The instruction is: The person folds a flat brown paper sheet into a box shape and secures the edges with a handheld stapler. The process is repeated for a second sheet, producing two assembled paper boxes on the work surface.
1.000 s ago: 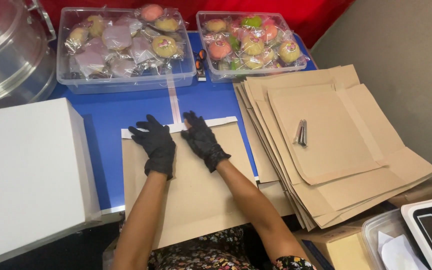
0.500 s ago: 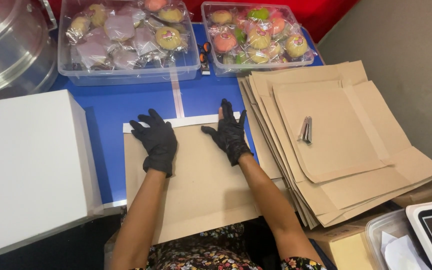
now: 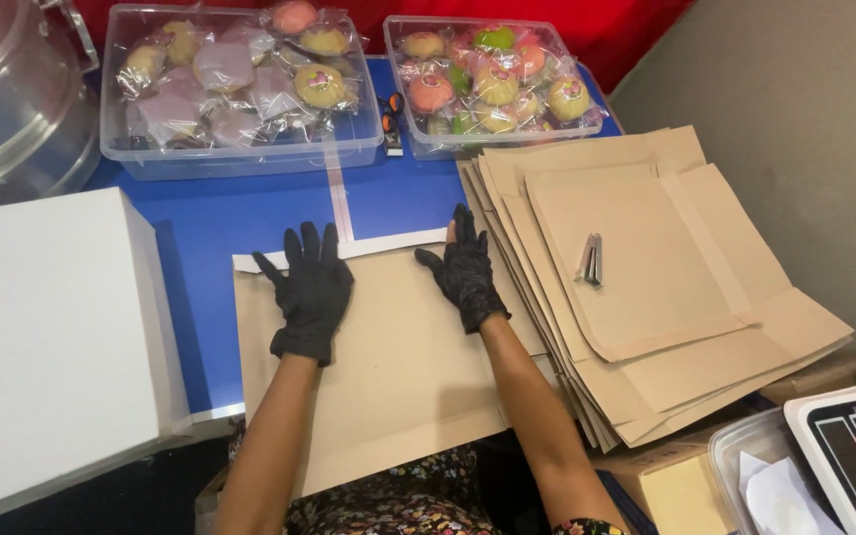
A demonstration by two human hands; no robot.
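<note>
A flat brown cardboard sheet (image 3: 398, 376) with a white far edge lies on the blue table (image 3: 240, 213) in front of me. Both my hands wear black gloves and press flat on it. My left hand (image 3: 309, 287) rests near the sheet's far left part, fingers spread. My right hand (image 3: 465, 267) lies at the far right edge, beside the stack of cardboard blanks. Neither hand holds anything.
A stack of flat brown cardboard blanks (image 3: 666, 297) lies to the right with a small metal tool (image 3: 590, 260) on top. Two clear tubs of wrapped pastries (image 3: 240, 84) (image 3: 492, 84) stand at the back. A white box (image 3: 47, 337) is left, a steel lid (image 3: 7, 94) far left.
My right hand slid right along the sheet's far edge, away from my left hand. The left hand stayed nearly in place.
</note>
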